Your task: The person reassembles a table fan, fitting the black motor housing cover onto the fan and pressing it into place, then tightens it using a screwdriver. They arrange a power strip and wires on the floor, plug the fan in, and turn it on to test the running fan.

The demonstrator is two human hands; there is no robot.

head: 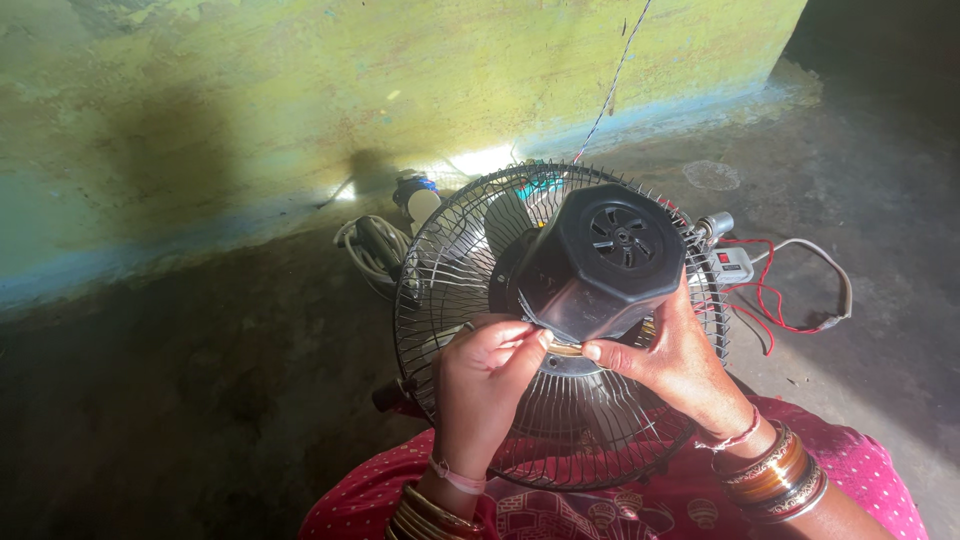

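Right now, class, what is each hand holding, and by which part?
Both hands grip the fan's black motor housing at its lower rim: left hand pinching the edge, right hand beside it, over the wire guard.

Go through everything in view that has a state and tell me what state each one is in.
Black plastic motor housing: seated on the grille back, both hands at its lower edge.
Round black wire fan grille: closed over the blades, resting on the lap.
Left hand: fingers pinched at the housing edge.
Right hand: touching the housing.
Red wires: loose on the floor.
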